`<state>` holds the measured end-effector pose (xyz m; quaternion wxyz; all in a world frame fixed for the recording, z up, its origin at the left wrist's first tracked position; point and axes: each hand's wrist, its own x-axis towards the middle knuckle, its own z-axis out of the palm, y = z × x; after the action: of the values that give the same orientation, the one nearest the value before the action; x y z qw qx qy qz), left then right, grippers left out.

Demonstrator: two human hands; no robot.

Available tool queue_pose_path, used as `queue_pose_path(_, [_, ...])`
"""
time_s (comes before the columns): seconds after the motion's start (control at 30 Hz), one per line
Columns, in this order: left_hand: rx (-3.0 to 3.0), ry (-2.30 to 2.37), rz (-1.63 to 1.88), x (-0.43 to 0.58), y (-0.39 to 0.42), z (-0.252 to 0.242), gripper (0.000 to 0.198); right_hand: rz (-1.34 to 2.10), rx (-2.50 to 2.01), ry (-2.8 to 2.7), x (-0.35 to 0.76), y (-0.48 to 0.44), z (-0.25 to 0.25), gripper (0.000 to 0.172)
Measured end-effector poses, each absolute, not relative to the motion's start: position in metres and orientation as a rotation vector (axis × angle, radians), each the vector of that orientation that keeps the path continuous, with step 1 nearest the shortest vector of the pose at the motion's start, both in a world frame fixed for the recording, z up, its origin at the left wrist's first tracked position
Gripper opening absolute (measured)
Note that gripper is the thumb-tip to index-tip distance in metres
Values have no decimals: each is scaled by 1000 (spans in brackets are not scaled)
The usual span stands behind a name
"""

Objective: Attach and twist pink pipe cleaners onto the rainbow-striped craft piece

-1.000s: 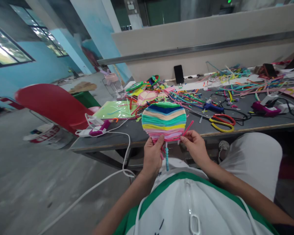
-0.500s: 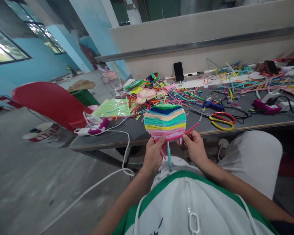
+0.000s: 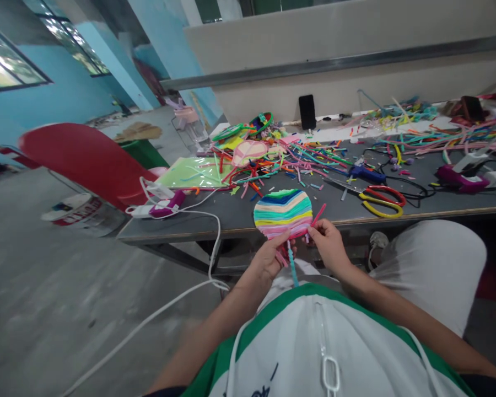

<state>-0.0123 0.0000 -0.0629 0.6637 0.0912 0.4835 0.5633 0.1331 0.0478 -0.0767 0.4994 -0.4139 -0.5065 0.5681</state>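
Observation:
A rounded piece of striped pipe cleaners (image 3: 283, 210), in green, blue, cream, yellow and pink rows, is held over the table's front edge. My left hand (image 3: 268, 260) grips its lower left, with the thumb lying across the pink rows. At the lower right corner, my right hand (image 3: 329, 243) pinches a hot-pink pipe cleaner (image 3: 319, 214), whose free end sticks up to the right. A twisted turquoise stem (image 3: 292, 267) hangs below the piece, between my hands. Some fingers of both hands are hidden underneath.
Red-and-yellow-handled scissors (image 3: 383, 202) and a blue glue gun (image 3: 366, 174) lie to the right on the grey table (image 3: 182, 230). Loose pipe cleaners (image 3: 314, 157) are heaped behind. A phone (image 3: 307, 112) leans at the back. A white cable (image 3: 149, 320) runs down at left, near a red chair (image 3: 82, 165).
My left thumb has slid right, along the piece's pink lower rows, and the left hand has turned. The striped piece sits slightly lower and is tilted flatter. My right hand keeps its pinch.

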Motion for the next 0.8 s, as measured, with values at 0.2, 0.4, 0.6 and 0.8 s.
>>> queue_pose_path(0.2, [265, 1145, 1274, -14, 4, -69, 12, 1470, -993, -1095, 129, 47, -84, 27])
queue_pose_path(0.4, [375, 1138, 1272, -18, 5, -70, 10, 1588, -973, -886, 123, 45, -82, 31])
queue_pose_path(0.6, [359, 1116, 1251, -20, 4, -66, 10, 1704, -946, -847, 127, 42, -75, 34])
queue_pose_path(0.8, [374, 1110, 1257, -22, 4, -69, 12, 1787, -965, -925, 128, 38, -70, 41])
